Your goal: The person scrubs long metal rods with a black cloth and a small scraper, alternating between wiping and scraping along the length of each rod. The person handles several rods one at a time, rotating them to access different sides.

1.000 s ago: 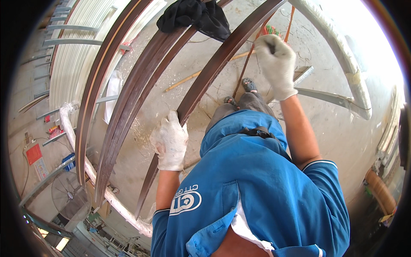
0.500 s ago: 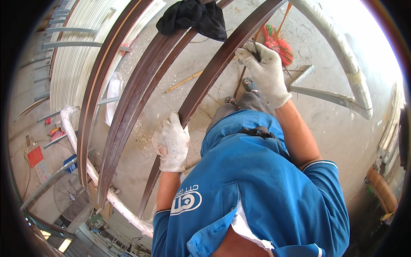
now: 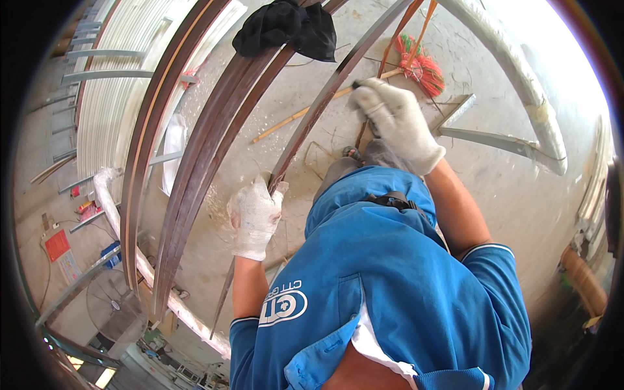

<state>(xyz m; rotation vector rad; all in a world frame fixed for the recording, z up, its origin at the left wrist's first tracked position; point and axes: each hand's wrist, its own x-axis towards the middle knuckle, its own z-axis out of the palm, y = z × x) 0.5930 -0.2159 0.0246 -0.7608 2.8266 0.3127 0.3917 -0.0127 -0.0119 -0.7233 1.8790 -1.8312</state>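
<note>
A long brown strip (image 3: pixel 312 117) runs diagonally from the lower left to the top of the view, above a concrete floor. My left hand (image 3: pixel 255 216), in a white glove, is closed around the strip near its lower part. My right hand (image 3: pixel 398 122), also gloved, reaches forward and grips the same strip higher up, fingers curled at its edge. My blue shirt fills the lower middle of the picture and hides the floor under me.
A stack of long curved brown strips (image 3: pixel 195 162) lies to the left with a black cloth (image 3: pixel 286 29) draped over it. A red-and-green broom (image 3: pixel 422 65), thin orange rods (image 3: pixel 403 26), a white pipe (image 3: pixel 526 84) and white ribbed sheets (image 3: pixel 110 97) lie around.
My right hand has come down and leftward from the open floor onto the strip and closed on it. My left hand has kept its hold, shifting slightly up the strip.
</note>
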